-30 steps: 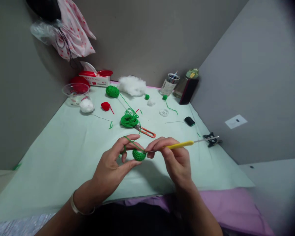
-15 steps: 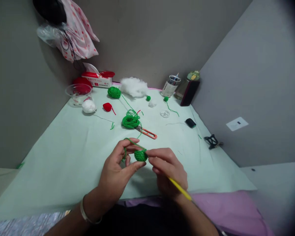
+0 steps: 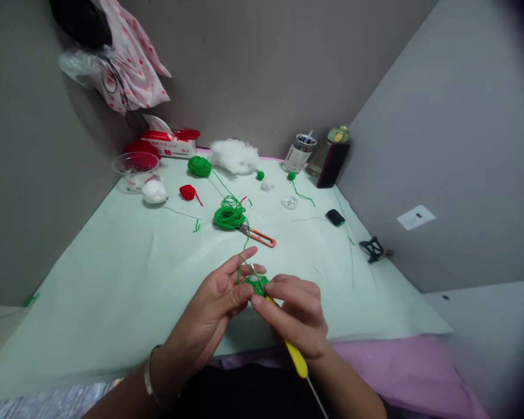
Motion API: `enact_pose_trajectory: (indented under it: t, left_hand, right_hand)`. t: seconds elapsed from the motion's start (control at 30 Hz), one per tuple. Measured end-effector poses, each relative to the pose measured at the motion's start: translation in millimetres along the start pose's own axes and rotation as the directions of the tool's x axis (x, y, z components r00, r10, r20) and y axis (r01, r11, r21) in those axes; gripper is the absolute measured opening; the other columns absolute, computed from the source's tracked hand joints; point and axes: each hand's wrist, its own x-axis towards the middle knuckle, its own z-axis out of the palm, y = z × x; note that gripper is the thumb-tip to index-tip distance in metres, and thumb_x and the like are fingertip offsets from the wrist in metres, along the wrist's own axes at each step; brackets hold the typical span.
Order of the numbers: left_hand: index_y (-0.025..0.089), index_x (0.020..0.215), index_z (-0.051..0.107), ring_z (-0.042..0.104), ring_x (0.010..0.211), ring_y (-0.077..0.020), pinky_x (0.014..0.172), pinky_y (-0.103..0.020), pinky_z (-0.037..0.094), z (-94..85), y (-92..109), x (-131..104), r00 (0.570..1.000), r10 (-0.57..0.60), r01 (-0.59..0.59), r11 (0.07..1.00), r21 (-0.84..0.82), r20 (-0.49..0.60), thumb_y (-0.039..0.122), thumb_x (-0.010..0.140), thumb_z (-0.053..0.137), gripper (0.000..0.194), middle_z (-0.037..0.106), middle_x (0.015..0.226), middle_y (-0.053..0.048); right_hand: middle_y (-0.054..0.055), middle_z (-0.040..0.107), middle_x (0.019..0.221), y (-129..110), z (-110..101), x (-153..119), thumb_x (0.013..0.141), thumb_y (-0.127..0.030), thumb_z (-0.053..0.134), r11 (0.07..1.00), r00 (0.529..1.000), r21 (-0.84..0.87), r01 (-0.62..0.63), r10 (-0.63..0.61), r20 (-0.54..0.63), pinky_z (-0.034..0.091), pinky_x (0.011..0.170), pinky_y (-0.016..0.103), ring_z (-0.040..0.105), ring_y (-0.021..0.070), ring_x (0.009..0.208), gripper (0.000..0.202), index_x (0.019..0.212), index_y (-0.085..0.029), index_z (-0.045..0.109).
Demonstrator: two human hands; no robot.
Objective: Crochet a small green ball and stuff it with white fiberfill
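Note:
My left hand [image 3: 220,297] pinches a small green crochet piece [image 3: 257,284] between thumb and fingers, its index finger stretched out with green yarn running over it. A bit of white shows in the middle of the piece. My right hand [image 3: 294,308] grips a crochet hook [image 3: 297,359] with a yellow handle. The hook's metal tip pokes up past the green piece, by the left fingers. From the left hand the yarn leads up to a loose green coil [image 3: 229,214], which lies beside orange thread snips [image 3: 261,237].
Behind lie a green yarn ball [image 3: 199,166], white stuffing [image 3: 234,156], a red piece [image 3: 187,192] and white yarn [image 3: 154,192] near a clear plastic tub [image 3: 136,166]. A can [image 3: 299,153], a bottle [image 3: 338,139] and a dark phone-like slab [image 3: 333,166] stand back right. A black clip-like object [image 3: 375,249] lies right.
The green piece has been turned so that white shows in it. My right hand has shifted its hold on the hook, whose tip now shows above the piece.

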Motion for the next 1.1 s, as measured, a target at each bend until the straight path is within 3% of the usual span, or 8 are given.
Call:
enact_pose_trajectory:
  t: [0.13, 0.27, 0.4, 0.5, 0.67, 0.87, 1.1]
  left_hand:
    - [0.021, 0.151, 0.059, 0.057, 0.084, -0.0112, 0.076, -0.022, 0.045, -5.2, 0, 0, 0.999, -0.021, 0.02, 0.999, 0.027, 0.036, 0.032, 0.069, 0.1, 0.092, 0.063, 0.095, 0.0]
    - [0.021, 0.162, 0.043, 0.057, 0.092, -0.0139, 0.085, -0.025, 0.043, -8.0, 3, 0, 0.996, -0.044, 0.04, 0.998, 0.048, 0.083, 0.032, 0.072, 0.098, 0.107, 0.066, 0.101, -0.002]
    - [0.023, 0.164, 0.04, 0.057, 0.093, -0.0139, 0.088, -0.027, 0.042, -8.9, 6, 2, 0.995, -0.047, 0.041, 0.997, 0.065, 0.087, 0.028, 0.074, 0.095, 0.105, 0.066, 0.105, -0.002]
    - [0.023, 0.162, 0.042, 0.056, 0.091, -0.0134, 0.091, -0.028, 0.042, -11.0, 8, 4, 0.997, -0.022, 0.015, 0.996, 0.085, 0.079, 0.024, 0.076, 0.092, 0.1, 0.064, 0.102, -0.001]
    - [0.026, 0.162, 0.044, 0.054, 0.088, -0.0132, 0.088, -0.029, 0.041, -16.5, 15, 3, 0.998, -0.015, 0.003, 0.984, 0.178, 0.064, 0.021, 0.078, 0.089, 0.095, 0.062, 0.1, 0.0]
    - [0.025, 0.159, 0.048, 0.054, 0.086, -0.0164, 0.084, -0.031, 0.042, -20.0, 15, 5, 0.99, -0.019, -0.02, 0.963, 0.27, 0.142, 0.03, 0.08, 0.086, 0.088, 0.062, 0.096, -0.001]
    - [0.033, 0.157, 0.052, 0.054, 0.086, -0.0146, 0.082, -0.028, 0.044, -33.2, 19, 8, 0.974, 0.06, -0.153, 0.884, 0.441, 0.217, 0.023, 0.087, 0.077, 0.074, 0.061, 0.101, 0.002]
  right_hand:
    - [0.005, 0.075, 0.102, -6, 2, 13, 0.102, -0.017, 0.064, 0.984, 0.986, 0.174, -0.032, 0.059, -0.153, 0.064, 0.073, 0.037, 0.071, 0.0207, 0.092, 0.033, 0.128, -0.033, 0.076]
    - [0.005, 0.075, 0.096, -8, -1, 27, 0.105, -0.029, 0.063, 0.848, 0.956, 0.474, -0.239, 0.291, -0.039, 0.063, 0.074, 0.035, 0.071, 0.0189, 0.088, 0.022, 0.117, -0.033, 0.081]
    - [0.004, 0.079, 0.098, -3, -1, 23, 0.103, -0.032, 0.066, 0.67, 0.889, 0.643, -0.371, 0.457, 0.035, 0.063, 0.079, 0.034, 0.074, 0.0193, 0.094, 0.018, 0.113, -0.033, 0.081]
    - [0.004, 0.081, 0.096, -1, -1, 21, 0.103, -0.033, 0.066, 0.633, 0.865, 0.667, -0.392, 0.501, 0.032, 0.064, 0.078, 0.035, 0.075, 0.0196, 0.091, 0.016, 0.11, -0.031, 0.081]
    - [0.005, 0.081, 0.093, -1, -10, 27, 0.102, -0.028, 0.066, 0.626, 0.863, 0.645, -0.438, 0.494, 0.107, 0.065, 0.079, 0.037, 0.076, 0.0196, 0.087, 0.015, 0.103, -0.025, 0.081]
    - [0.004, 0.076, 0.08, 2, -13, 32, 0.1, -0.029, 0.067, 0.479, 0.796, 0.711, -0.515, 0.576, 0.189, 0.063, 0.066, 0.032, 0.073, 0.0171, 0.069, 0.016, 0.094, -0.021, 0.08]
    - [0.004, 0.076, 0.079, 5, -19, 30, 0.099, -0.027, 0.066, 0.546, 0.818, 0.665, -0.509, 0.547, 0.177, 0.061, 0.062, 0.032, 0.071, 0.0178, 0.066, 0.016, 0.094, -0.022, 0.081]
